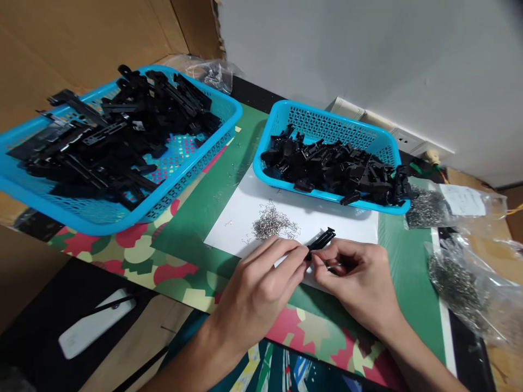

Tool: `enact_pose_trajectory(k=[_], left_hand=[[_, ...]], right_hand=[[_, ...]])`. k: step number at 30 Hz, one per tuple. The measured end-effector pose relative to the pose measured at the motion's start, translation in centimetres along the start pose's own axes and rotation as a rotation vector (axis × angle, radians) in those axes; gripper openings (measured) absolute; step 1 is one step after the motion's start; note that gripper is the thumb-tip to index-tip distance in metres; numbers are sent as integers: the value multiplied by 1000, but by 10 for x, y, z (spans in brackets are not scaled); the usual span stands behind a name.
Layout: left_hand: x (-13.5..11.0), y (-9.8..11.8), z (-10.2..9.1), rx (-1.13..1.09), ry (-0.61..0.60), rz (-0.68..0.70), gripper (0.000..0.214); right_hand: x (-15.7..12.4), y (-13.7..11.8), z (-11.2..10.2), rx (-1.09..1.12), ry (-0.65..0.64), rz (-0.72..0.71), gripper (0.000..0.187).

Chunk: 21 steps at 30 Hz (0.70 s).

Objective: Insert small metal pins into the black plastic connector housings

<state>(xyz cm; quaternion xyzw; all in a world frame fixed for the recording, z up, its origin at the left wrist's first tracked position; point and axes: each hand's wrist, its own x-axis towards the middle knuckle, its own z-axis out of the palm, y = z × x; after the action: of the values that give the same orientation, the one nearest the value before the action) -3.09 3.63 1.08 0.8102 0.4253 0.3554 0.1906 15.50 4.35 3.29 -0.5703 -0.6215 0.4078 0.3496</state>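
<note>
My left hand [267, 280] is closed around a slim black plastic part [322, 239], whose forked far end sticks out past the fingertips. Against the near side of that part, my right hand [357, 275] has its thumb and forefinger pinched together. Whatever sits in this pinch is too small and too hidden to make out. Just beyond my left fingers, a loose pile of small bent metal wire pieces [272, 222] lies on a white sheet [235, 231].
At the left stands a large blue basket [196, 177] heaped with long black plastic parts. A smaller blue basket [327, 193] of black parts is behind my hands. Plastic bags of metal pieces [427, 207] lie at the right. A white device [96, 324] is below the table edge.
</note>
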Motion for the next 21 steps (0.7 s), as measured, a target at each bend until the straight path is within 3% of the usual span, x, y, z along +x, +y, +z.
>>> enact_pose_trajectory(k=[8,15,21], left_hand=[[-1,1,2,-7,35,41,20],[0,0,2,13,58,25,17],[2,0,4,42,57,27,16]], right_hand=[[-1,1,-1,-144,-15,-118,24],[0,-2,-10,-192,-113,-98,14],[-1,-4,-22,-276,-158,-154,17]])
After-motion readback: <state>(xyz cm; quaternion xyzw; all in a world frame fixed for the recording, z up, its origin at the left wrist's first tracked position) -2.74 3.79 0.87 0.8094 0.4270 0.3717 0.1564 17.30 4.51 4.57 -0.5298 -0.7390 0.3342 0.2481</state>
